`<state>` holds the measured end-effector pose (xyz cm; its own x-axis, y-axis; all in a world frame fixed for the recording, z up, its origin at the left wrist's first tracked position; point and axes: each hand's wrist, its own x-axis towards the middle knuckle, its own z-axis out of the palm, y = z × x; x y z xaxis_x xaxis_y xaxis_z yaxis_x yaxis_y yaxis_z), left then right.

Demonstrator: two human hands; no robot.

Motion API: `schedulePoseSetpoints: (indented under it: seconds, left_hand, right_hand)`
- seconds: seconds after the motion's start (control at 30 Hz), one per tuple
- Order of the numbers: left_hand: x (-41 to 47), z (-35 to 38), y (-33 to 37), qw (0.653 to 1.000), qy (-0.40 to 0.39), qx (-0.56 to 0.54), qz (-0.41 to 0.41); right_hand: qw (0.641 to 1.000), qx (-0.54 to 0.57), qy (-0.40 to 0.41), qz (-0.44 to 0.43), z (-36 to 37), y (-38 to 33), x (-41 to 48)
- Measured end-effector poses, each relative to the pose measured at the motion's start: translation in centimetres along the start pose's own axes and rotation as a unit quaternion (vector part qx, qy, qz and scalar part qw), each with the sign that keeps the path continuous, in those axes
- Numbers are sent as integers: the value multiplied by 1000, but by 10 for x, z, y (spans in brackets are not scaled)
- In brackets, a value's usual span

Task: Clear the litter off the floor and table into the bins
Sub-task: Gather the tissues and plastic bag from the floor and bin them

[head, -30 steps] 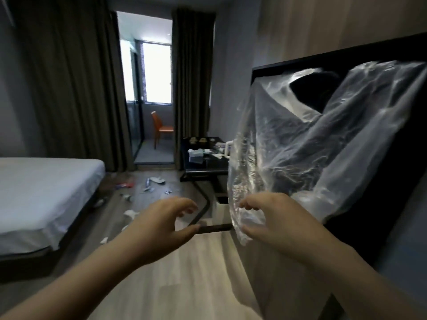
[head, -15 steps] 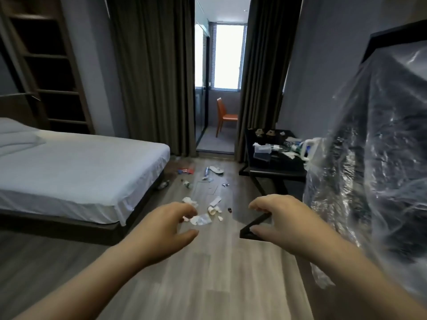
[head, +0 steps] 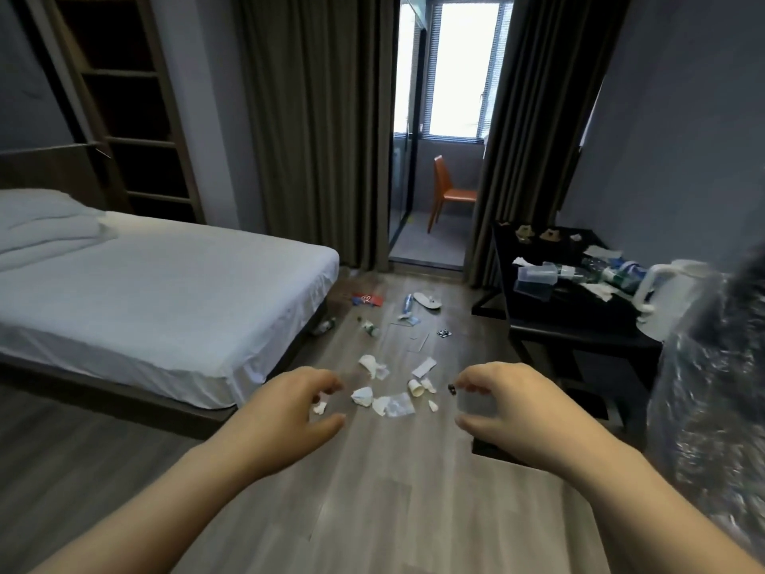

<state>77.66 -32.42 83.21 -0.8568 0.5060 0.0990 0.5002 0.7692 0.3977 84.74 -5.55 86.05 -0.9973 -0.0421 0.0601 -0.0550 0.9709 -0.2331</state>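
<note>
A bed (head: 165, 292) is seen along the left, made up in white sheets, with a folded white pillow (head: 45, 225) laid at its head. Behind the head end, a tall dark shelf unit (head: 132, 105) is set against the wall. Straight ahead, a heavy dark left curtain (head: 314, 130) and a matching right curtain (head: 534, 130) are drawn apart, and a bright window (head: 459, 64) with blinds is framed between them. Below that window an orange chair (head: 449, 194) is placed, turned side-on, behind a glass door (head: 407, 118). Over on the right, a white kettle (head: 670, 296) is stood upright on the dark table (head: 579, 321), backed by a plain grey wall (head: 683, 138).
</note>
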Motion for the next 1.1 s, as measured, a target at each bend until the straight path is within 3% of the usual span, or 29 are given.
schedulePoseSetpoints:
  seconds: [0.5,1.1]
  left_hand:
    - [209,5,-167,997,-79,-17,9]
    - [512,74,-255,983,-172,-21,-63]
  right_hand:
    - [992,41,-73,97,77,0,237]
    - [970,101,-163,150,145,155,520]
